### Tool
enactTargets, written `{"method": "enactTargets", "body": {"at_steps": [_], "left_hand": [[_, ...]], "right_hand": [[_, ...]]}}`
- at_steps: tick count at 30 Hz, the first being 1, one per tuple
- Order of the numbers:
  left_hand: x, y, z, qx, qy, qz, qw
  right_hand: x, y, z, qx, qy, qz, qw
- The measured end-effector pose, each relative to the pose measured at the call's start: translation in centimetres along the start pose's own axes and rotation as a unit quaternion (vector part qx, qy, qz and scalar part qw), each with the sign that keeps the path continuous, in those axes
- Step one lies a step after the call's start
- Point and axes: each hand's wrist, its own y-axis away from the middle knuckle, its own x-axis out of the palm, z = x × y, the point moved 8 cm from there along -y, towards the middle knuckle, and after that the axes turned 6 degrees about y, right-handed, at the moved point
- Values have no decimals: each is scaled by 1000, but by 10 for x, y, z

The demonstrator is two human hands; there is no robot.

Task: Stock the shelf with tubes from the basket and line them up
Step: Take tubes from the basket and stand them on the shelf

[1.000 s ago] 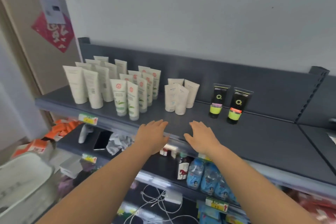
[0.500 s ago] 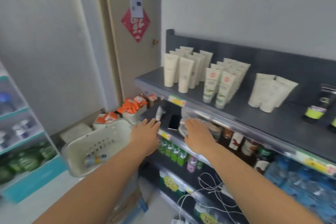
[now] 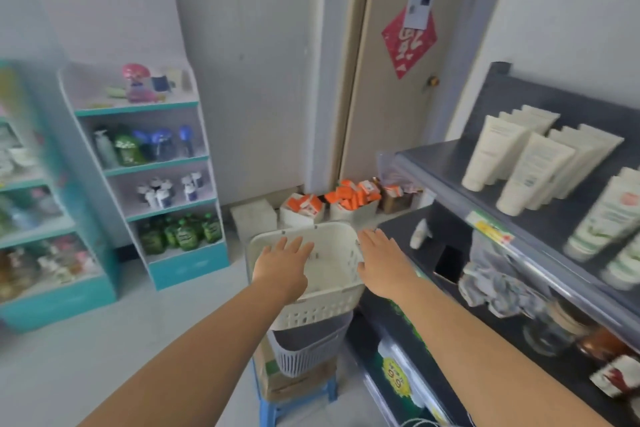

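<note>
We hold both hands, left hand (image 3: 282,263) and right hand (image 3: 384,262), flat and empty over the basket (image 3: 332,308), ready to take tubes (image 3: 533,173).

Basket (image 3: 322,310): cream-white plastic with slotted walls, upright, open side up, at the lower centre of the frame.
Shelf (image 3: 436,158): dark grey top board running along the right side of the frame.
Plain tubes (image 3: 535,173): cream-white, standing cap-down in close rows at the shelf's left end.
Green-print tubes (image 3: 602,218): white with leaf print, standing cap-down at the right edge, just beside the plain ones.
</note>
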Motion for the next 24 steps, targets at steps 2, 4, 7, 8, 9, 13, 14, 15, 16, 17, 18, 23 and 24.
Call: {"method": "enactTargets", "body": {"at_steps": [2,4,7,8,9,13,14,15,16,17,18,23,24], "left_hand": [[4,-8,15,-13,0,8,1000],[10,-21,29,-28,1,16,999],[22,-47,47,-45,9,28,999],[25,-56,52,-51,11,30,998],[29,-65,56,-56,11,32,998],[47,-105,70,-73,18,50,996],[52,-114,74,-80,21,54,995],[59,-124,77,-86,24,60,994],[65,-132,81,-91,28,68,993],[73,-140,83,-96,32,77,992],[80,-146,86,-101,37,85,991],[121,-164,95,-106,46,138,984],[130,-165,99,-112,50,154,981]], "right_hand": [[9,-19,10,-17,-4,7,1000],[20,-41,17,-33,-2,19,999],[40,-76,20,-50,4,41,998],[47,-89,20,-55,6,49,997],[55,-101,20,-59,5,57,997],[86,-151,19,-81,3,104,991],[94,-161,19,-88,1,116,989],[101,-171,18,-93,-2,131,987],[109,-179,16,-97,-5,147,984],[118,-186,14,-97,-7,162,982],[126,-193,12,-97,-8,176,980],[178,-217,8,-95,-31,237,966],[189,-217,7,-86,-41,258,962]]}}
